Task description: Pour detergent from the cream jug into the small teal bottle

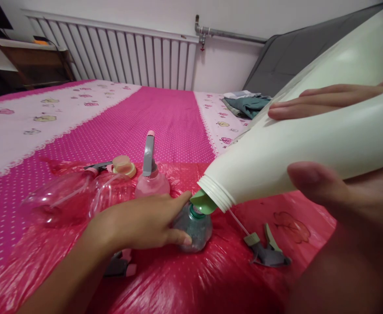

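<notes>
The head view looks forward and down, close over both hands (pixel 147 220), across the bed (pixel 168 117) toward the radiator (pixel 119 52).

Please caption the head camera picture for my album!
Left hand holds a small see-through bottle while the right hand holds a big white jug tilted over it.

No words, brand names, numbers or signs can be read anywhere in this view. Along the upper edge of the large white bottle (pixel 263 168) there are faint dark marks, too slanted and blurred to make out as letters. Just below that bottle's mouth, the small clear bottle (pixel 198 233) with a green neck shows no readable print on the part of its side left uncovered.
</notes>
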Demonstrator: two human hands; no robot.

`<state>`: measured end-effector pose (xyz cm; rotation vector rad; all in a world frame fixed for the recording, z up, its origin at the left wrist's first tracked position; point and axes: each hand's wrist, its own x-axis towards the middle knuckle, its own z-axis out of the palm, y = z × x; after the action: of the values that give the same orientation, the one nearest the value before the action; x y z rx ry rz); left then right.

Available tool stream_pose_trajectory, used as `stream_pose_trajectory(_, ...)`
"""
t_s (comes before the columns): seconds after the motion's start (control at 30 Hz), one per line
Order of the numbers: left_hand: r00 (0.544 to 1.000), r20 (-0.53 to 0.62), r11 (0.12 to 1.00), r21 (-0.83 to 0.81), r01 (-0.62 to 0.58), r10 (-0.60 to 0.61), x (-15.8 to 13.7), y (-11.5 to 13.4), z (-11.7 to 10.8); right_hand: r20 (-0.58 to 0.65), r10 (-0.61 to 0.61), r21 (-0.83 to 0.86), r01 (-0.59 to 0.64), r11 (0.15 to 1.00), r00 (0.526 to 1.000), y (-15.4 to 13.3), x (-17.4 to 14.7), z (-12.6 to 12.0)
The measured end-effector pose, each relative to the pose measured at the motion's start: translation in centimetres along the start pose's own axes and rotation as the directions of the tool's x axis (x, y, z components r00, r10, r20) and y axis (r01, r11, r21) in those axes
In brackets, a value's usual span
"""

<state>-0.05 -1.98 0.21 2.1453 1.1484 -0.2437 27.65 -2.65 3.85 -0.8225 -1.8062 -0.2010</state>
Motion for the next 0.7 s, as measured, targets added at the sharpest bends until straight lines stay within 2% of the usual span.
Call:
stream_pose_trajectory(0.1, 1.000, 0.001, 1.000, 0.000, 0.007, -0.007, 0.01, 0.11, 0.00, 0.014, 0.029, -0.017, -0.028, 0.999, 0.999, -0.22, -0.07, -0.06)
stream_pose_trajectory(0.37, 1.000, -0.003, 1.000, -0.018, 0.000, 0.000, 0.03, -0.05, 0.09, 0.038, -0.013, -0.106, 0.017, 0.994, 0.999, -0.43, -0.24, -0.47)
stream_pose_trajectory(0.7, 0.999, -0.022, 1.000, -0.005, -0.024, 0.024, -0.07, -0.07, 0.00, 0.090, -0.082, -0.078, 0.089, 0.993, 0.993, 0.39, -0.06, -1.00)
